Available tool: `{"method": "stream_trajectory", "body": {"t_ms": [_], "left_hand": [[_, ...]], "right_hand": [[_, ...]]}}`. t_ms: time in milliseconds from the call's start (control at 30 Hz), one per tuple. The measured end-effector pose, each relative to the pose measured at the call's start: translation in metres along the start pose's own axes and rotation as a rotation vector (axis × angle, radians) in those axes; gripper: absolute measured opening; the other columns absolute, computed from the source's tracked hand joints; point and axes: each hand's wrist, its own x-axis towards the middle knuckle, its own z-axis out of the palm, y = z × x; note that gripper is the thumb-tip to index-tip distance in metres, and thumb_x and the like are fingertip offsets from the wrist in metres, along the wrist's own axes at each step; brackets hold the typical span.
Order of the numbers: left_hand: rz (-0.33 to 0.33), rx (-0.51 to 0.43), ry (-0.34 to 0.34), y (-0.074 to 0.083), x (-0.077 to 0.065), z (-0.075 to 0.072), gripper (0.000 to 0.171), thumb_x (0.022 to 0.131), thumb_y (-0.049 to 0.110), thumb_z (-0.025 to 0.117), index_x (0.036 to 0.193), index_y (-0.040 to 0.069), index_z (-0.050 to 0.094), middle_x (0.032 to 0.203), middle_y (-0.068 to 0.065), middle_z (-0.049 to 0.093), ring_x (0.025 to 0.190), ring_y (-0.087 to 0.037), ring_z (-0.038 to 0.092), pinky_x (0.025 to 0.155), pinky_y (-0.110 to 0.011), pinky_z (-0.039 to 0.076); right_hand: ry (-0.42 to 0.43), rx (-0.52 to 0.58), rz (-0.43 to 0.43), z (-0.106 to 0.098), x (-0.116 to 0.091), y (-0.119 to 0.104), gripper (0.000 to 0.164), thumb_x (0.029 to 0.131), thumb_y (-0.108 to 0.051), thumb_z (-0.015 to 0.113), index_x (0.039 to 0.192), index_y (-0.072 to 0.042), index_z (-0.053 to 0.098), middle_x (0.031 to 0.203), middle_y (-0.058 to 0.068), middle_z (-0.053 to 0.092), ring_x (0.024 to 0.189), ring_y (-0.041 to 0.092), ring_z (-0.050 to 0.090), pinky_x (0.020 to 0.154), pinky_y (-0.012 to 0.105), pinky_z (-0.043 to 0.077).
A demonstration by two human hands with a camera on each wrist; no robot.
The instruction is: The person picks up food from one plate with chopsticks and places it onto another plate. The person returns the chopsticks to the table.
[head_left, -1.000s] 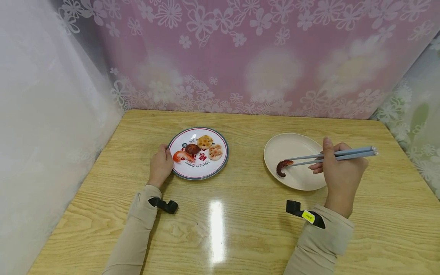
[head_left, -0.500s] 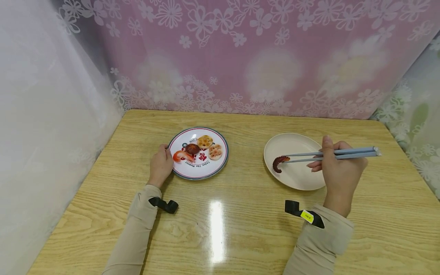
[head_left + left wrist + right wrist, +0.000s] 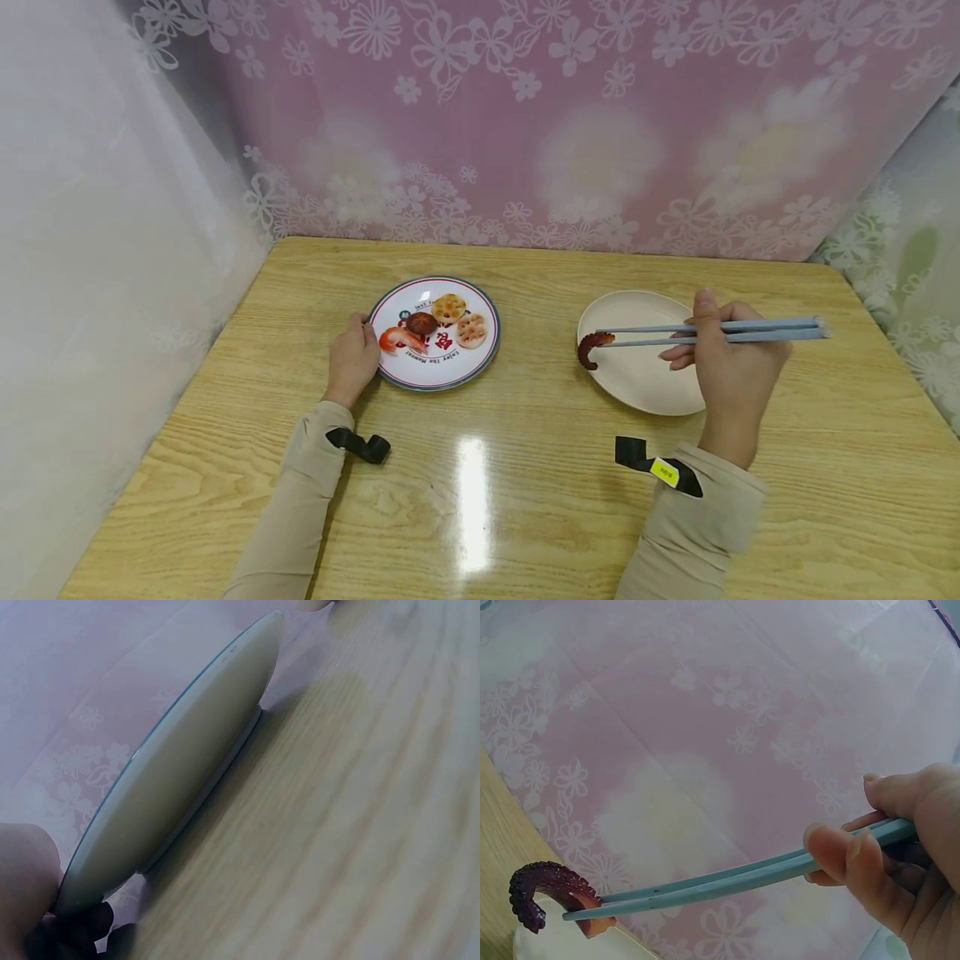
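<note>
My right hand (image 3: 738, 367) grips a pair of blue-grey chopsticks (image 3: 772, 331), whose tips pinch a dark red octopus tentacle (image 3: 589, 352). In the right wrist view the curled tentacle (image 3: 544, 885) hangs from the chopstick tips, raised above the cream plate (image 3: 577, 945). From the head view it overlaps the left rim of that oval plate (image 3: 652, 387). My left hand (image 3: 352, 360) pinches the left edge of a white plate (image 3: 450, 375) with a blue and red rim. The left wrist view shows the thumb (image 3: 26, 877) at the rim and darker fingers underneath.
On the white plate lie a shrimp (image 3: 401, 339), a mushroom cap (image 3: 422, 323) and two lotus root slices (image 3: 449, 308). Both plates stand apart on a wooden table (image 3: 540, 467). A pink floral curtain (image 3: 525, 133) hangs behind its far edge.
My right hand has carried the chopsticks and tentacle leftward and slightly away from me, from the plate's inside to over its left rim. The left hand stays at the white plate.
</note>
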Motion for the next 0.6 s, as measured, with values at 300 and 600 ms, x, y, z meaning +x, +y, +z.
{"method": "stream_trajectory", "body": {"t_ms": [300, 600], "left_hand": [[0.006, 0.001, 0.005, 0.0, 0.0, 0.0, 0.035, 0.102, 0.012, 0.037, 0.127, -0.009, 0.048, 0.105, -0.033, 0.062, 0.096, -0.044, 0.06, 0.084, -0.052, 0.044], [0.012, 0.008, -0.001, 0.002, -0.001, -0.001, 0.035, 0.102, 0.012, 0.036, 0.126, -0.01, 0.048, 0.105, -0.034, 0.062, 0.097, -0.045, 0.06, 0.084, -0.052, 0.044]], "right_hand": [[-0.035, -0.016, 0.002, 0.007, -0.002, -0.005, 0.04, 0.09, -0.015, 0.067, 0.069, 0.016, 0.056, 0.053, 0.007, 0.063, 0.035, 0.014, 0.057, 0.033, 0.024, 0.041], [-0.077, -0.014, 0.016, 0.018, -0.005, -0.014, 0.039, 0.09, -0.017, 0.067, 0.071, 0.015, 0.058, 0.054, 0.009, 0.064, 0.035, 0.015, 0.057, 0.033, 0.025, 0.042]]}}
